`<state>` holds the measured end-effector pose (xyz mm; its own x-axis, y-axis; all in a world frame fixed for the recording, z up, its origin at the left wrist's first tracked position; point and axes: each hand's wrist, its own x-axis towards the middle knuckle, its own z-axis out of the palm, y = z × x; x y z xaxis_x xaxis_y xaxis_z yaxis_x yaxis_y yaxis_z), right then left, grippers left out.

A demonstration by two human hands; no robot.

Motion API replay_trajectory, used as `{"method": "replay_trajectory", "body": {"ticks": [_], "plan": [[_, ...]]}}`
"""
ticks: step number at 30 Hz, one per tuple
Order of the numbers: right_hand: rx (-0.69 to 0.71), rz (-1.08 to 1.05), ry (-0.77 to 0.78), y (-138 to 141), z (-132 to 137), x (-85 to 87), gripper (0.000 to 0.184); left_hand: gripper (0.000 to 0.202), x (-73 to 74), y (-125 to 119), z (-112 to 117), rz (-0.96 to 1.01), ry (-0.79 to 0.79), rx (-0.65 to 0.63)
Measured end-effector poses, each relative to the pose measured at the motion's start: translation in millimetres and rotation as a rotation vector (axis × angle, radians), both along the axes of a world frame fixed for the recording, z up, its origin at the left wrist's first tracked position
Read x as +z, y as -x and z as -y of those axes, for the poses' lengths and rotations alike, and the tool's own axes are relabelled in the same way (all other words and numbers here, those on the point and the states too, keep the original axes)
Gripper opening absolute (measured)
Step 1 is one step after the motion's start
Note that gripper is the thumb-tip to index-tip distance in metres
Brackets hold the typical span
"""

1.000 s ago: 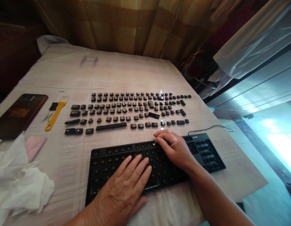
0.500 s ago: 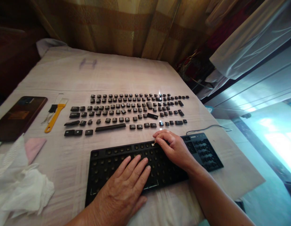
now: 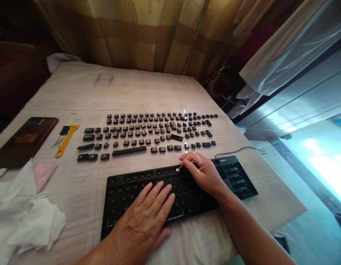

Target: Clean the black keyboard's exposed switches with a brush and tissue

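A black keyboard (image 3: 123,181) with its keycaps off lies at the near side of the table. Flat across its left and middle part rests my left hand (image 3: 148,211), fingers stretched out, holding nothing. My right hand (image 3: 200,171) pinches a cotton swab (image 3: 178,169) over the keyboard's upper row; the white tip is at the bare key sockets near the back edge. Beyond the keyboard, the loose black keycaps (image 3: 131,142) are laid out in rows, with the long space bar (image 3: 129,151) in the nearest row.
At the left are a yellow-handled brush (image 3: 66,141), a small metal-wire tool (image 3: 64,130), a dark phone (image 3: 27,141) with a white plug, crumpled white tissues (image 3: 38,221) and a pink cloth (image 3: 45,174). The keyboard's cable (image 3: 242,148) trails right across the table (image 3: 148,92).
The swab's tip has shifted slightly left along the keyboard's upper row, and more of its stick shows. My left hand stays flat. The whole view has shifted a little.
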<state>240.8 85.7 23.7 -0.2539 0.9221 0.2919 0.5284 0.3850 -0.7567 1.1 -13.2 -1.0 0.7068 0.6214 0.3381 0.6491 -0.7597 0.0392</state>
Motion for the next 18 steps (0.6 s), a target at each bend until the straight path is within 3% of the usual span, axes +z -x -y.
{"method": "replay_trajectory", "body": {"ticks": [8,14,18], "plan": [[0.035,0.068,-0.003,2,-2,-2.4,0.018,0.062,0.3,-2,-2,-0.018,-0.051,0.012],[0.013,-0.177,0.145,1,-3,1.3,0.020,0.063,2.0,0,-2,0.009,-0.005,0.004],[-0.062,-0.320,0.172,-4,-5,1.6,0.025,0.049,20.1,-3,-14,0.057,0.112,-0.001]]}}
